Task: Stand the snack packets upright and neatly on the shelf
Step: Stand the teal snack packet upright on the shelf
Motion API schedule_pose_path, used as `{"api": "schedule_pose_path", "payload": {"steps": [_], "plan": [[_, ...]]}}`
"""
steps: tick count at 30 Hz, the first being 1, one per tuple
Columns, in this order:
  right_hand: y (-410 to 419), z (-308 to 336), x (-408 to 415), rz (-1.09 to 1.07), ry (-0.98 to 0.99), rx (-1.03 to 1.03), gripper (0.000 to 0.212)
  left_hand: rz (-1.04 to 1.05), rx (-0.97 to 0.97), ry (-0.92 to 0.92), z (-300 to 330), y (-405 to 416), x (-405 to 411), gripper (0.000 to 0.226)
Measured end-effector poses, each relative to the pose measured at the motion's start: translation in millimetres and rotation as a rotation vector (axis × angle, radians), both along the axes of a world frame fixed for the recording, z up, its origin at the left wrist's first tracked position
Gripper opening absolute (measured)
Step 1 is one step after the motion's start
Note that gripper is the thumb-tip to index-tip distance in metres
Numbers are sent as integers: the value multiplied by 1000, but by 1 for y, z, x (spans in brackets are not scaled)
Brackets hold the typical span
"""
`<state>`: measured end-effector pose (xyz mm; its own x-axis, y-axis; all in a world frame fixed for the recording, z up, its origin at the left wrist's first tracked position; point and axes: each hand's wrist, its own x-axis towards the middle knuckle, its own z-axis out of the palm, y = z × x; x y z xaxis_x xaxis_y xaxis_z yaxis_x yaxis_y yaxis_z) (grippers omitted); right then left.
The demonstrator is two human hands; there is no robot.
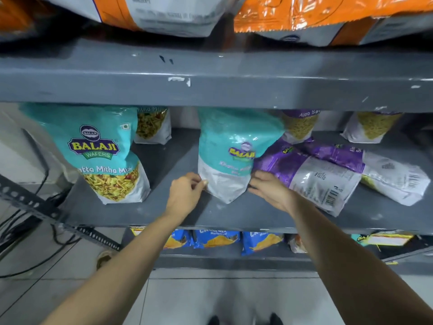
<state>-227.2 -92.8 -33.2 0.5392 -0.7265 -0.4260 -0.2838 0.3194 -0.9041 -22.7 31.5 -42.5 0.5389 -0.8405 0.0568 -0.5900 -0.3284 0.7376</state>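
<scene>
The teal-and-white plastic snack packet (pixel 229 146) stands mid-way along the grey metal shelf (pixel 164 214), braced at its base from both sides, probably to square it. The left hand (pixel 185 193) pinches its lower left corner. The right hand (pixel 269 188) lies against its right edge; whether it grips, I cannot tell. Just right, 2 purple-and-white packets (pixel 311 174) lie flat, not yet stood.

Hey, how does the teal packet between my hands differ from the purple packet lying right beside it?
Pose: the teal packet stands upright, the purple packet lies flat on the shelf. Colour: the teal packet is teal over white, the purple packet purple over white. Both carry the Balaji logo.
</scene>
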Motion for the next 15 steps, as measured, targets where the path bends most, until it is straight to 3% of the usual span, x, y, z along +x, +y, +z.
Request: {"api": "schedule_pose_path", "payload": {"steps": [1, 3, 5, 7, 11, 15], "plan": [[4, 2, -3, 47, 22, -13, 10, -22, -16, 70, 1, 0, -1, 19], [11, 5, -4, 101, 51, -54, 8, -153, -22, 280, 3, 2, -1, 54], [15, 6, 3, -11, 5, -111, 4, -289, 13, 375, 0, 4, -2, 87], [12, 6, 15, -142, -19, -205, 9, -348, 33, 397, -5, 4, -4, 103], [6, 10, 24, -13, -86, -195, 45, -267, 38, 388, 0, -1, -13, 109], [10, 17, 13, 14, -11, -188, 60, -276, 63, 447, 9, -5, 3, 96]]}}
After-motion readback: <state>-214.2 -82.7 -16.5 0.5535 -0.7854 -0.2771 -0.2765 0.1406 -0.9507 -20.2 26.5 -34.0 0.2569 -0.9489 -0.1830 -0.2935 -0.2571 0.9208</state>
